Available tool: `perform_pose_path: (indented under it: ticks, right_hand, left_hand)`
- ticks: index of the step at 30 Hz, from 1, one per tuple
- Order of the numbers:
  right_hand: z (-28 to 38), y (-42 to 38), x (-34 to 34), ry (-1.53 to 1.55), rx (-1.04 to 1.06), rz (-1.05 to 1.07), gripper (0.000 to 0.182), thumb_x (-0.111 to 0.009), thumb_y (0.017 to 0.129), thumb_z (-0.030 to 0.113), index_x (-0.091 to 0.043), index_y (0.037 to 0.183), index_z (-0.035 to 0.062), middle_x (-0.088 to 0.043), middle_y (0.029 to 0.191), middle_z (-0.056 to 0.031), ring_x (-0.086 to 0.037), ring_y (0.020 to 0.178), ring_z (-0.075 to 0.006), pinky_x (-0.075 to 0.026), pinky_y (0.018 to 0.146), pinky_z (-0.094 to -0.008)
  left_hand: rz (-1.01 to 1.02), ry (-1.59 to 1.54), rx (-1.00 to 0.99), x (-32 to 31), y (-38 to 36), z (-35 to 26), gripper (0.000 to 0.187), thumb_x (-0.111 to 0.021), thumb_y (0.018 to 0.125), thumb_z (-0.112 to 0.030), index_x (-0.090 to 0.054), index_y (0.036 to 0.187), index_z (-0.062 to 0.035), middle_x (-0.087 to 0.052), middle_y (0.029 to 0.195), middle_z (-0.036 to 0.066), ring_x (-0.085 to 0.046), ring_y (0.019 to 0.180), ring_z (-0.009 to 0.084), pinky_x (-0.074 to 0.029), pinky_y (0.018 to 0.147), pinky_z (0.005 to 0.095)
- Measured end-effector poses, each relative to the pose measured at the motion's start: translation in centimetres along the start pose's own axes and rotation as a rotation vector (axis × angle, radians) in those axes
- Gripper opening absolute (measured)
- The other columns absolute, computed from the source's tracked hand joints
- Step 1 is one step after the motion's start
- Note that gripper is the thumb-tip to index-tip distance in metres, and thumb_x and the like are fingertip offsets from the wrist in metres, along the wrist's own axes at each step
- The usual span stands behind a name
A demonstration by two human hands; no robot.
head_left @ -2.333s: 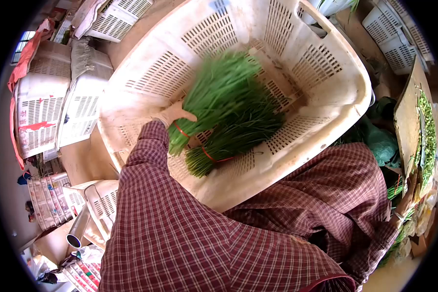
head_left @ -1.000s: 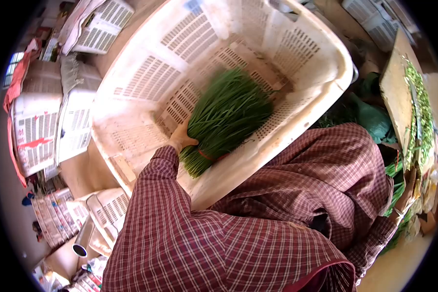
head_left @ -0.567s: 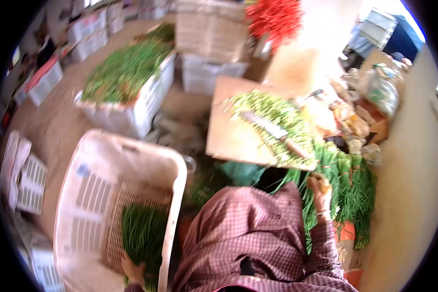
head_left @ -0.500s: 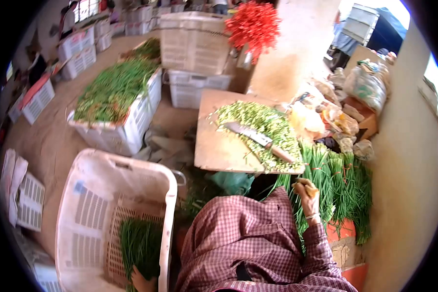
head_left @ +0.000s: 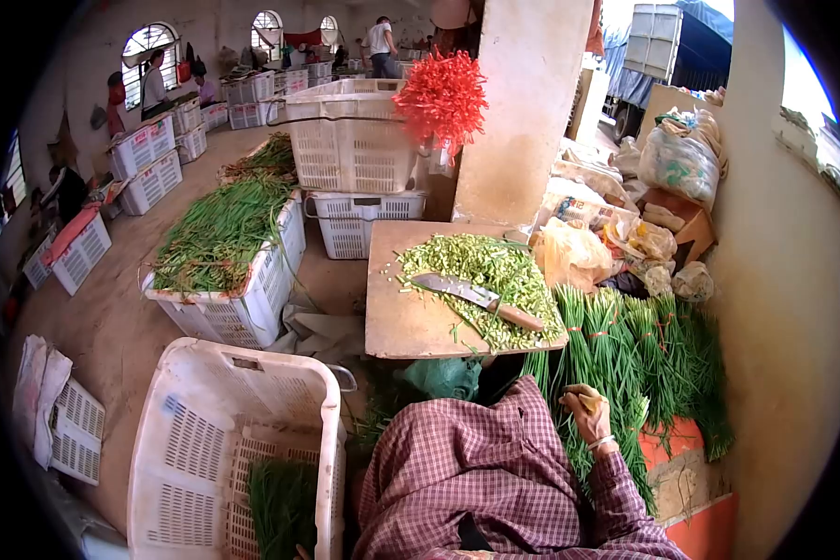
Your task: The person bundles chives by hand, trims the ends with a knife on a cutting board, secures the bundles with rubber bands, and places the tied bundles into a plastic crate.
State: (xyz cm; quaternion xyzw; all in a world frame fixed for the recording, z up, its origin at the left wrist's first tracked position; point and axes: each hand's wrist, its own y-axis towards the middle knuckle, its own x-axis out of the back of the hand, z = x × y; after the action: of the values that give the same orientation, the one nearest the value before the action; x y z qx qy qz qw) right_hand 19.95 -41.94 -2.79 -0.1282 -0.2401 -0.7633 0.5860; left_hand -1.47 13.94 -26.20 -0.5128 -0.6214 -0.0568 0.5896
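My right hand (head_left: 590, 417) is closed, its fingers curled and partly wrapped in a yellowish covering. It is at the near edge of the tied bundles of green chives (head_left: 607, 345); whatever is in its grip cannot be made out. Only a sliver of my left hand (head_left: 302, 553) shows at the bottom edge, beside a green chive bunch (head_left: 282, 504) inside the big white crate (head_left: 182, 448); its fingers are mostly hidden. Before me, chopped pale-green stalks (head_left: 476, 261) cover part of a wooden board (head_left: 406, 322), with a wooden-handled knife (head_left: 481, 297) lying across them.
A white crate (head_left: 238, 322) heaped with greens stands ahead left, near stacked crates (head_left: 355, 154). Red ties (head_left: 443, 103) hang by a pillar (head_left: 523, 112). Plastic bags (head_left: 574, 252) are piled right, beside a wall (head_left: 765, 280). People are in the background.
The view has tilted up, so the scene sits lower in the frame. My left hand, earlier visible on the chives in the crate, is now nearly out of view. My right hand stays by the bundles.
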Motion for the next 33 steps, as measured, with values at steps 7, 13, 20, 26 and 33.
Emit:
perform_pose_path:
  ticks: [7, 13, 20, 26, 33]
  right_hand:
    - [-3.8, -6.0, 5.6, -0.392, -0.142, 0.023, 0.026, -0.063, 0.088, 0.027, -0.073, 0.1, 0.0067, -0.073, 0.099, -0.01, -0.07, 0.087, -0.027, -0.054, 0.079, -0.0363]
    - [-10.3, -10.0, 8.6, -0.494, -0.175, 0.03, 0.028, -0.06, 0.089, 0.03, -0.073, 0.1, 0.0074, -0.071, 0.106, -0.0114, -0.068, 0.095, -0.0293, -0.054, 0.083, -0.0373]
    - [-9.7, -4.9, 7.7, -0.328, -0.22, -0.146, 0.032, -0.065, 0.088, 0.029, -0.069, 0.109, 0.0051, -0.072, 0.104, -0.0151, -0.068, 0.098, -0.0308, -0.052, 0.087, -0.0377]
    - [-11.0, 4.6, 3.8, -0.38, -0.068, -0.18, 0.066, -0.073, 0.085, 0.037, -0.049, 0.134, -0.0005, -0.067, 0.115, -0.0187, -0.064, 0.106, -0.0352, -0.051, 0.092, -0.042]
    - [-13.5, 15.3, -1.7, -0.653, -0.234, -0.073, 0.103, -0.088, 0.065, 0.05, -0.04, 0.14, -0.003, -0.065, 0.112, -0.0184, -0.065, 0.1, -0.0354, -0.053, 0.084, -0.0438]
  left_hand:
    - [0.146, -0.302, -0.107, 0.8, 3.4, -0.3, 0.062, -0.058, 0.093, -0.032, -0.041, 0.144, -0.0025, -0.056, 0.127, 0.02, -0.056, 0.113, 0.0279, -0.047, 0.096, 0.0423]
    - [0.362, -0.673, -0.042, 1.5, 5.3, -1.6, 0.057, -0.053, 0.097, -0.034, -0.043, 0.143, -0.0018, -0.056, 0.13, 0.02, -0.055, 0.116, 0.0262, -0.046, 0.098, 0.0412]
    - [0.543, -0.991, -0.045, 4.5, 7.1, -4.0, 0.054, -0.047, 0.101, -0.036, -0.045, 0.142, -0.001, -0.055, 0.133, 0.019, -0.055, 0.119, 0.0243, -0.045, 0.1, 0.04]
    - [0.374, -1.167, -0.197, 13.0, 4.0, -10.0, 0.055, -0.047, 0.103, -0.039, -0.045, 0.143, -0.001, -0.055, 0.136, 0.019, -0.053, 0.124, 0.0245, -0.042, 0.104, 0.039]
    - [-0.296, -0.981, -0.497, 18.5, -8.5, -19.3, 0.051, -0.053, 0.101, -0.032, -0.046, 0.143, -0.003, -0.054, 0.137, 0.018, -0.05, 0.129, 0.0284, -0.038, 0.11, 0.0383]
